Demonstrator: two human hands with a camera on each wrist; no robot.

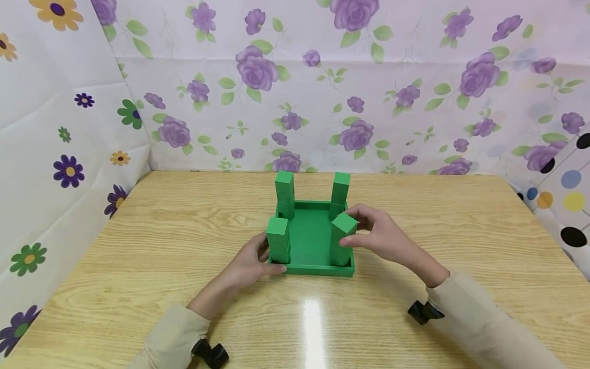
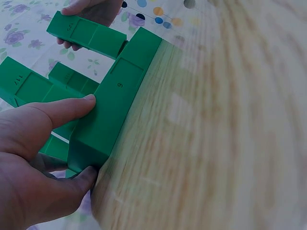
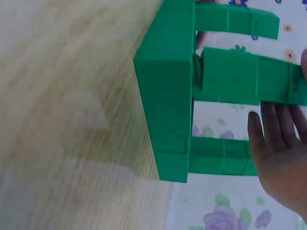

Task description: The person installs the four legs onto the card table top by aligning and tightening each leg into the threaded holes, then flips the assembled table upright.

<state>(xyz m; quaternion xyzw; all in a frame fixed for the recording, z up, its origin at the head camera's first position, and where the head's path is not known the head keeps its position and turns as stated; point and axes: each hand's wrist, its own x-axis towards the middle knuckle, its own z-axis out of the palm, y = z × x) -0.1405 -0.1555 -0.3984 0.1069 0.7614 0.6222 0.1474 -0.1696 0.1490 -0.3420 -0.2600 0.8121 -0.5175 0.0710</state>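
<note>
A green tray [image 1: 310, 236] lies on the table, with a green block column at each corner. My left hand [image 1: 251, 262] holds the tray's near left corner, its thumb along the front wall [image 2: 108, 108] in the left wrist view. Beside that hand stands the near left column [image 1: 278, 241]. My right hand [image 1: 384, 236] grips the near right column [image 1: 341, 251] between thumb and fingers. This column is twisted relative to the tray and tilted, and the right wrist view shows a narrow gap at its base. The far left column [image 1: 285, 195] and far right column [image 1: 340, 192] stand untouched.
The wooden table [image 1: 193, 225] extends on both sides of the tray. A flowered cloth [image 1: 313, 113] hangs behind its far edge, with patterned sheets at the left and right. Black wrist devices [image 1: 209, 353] are strapped near both sleeves.
</note>
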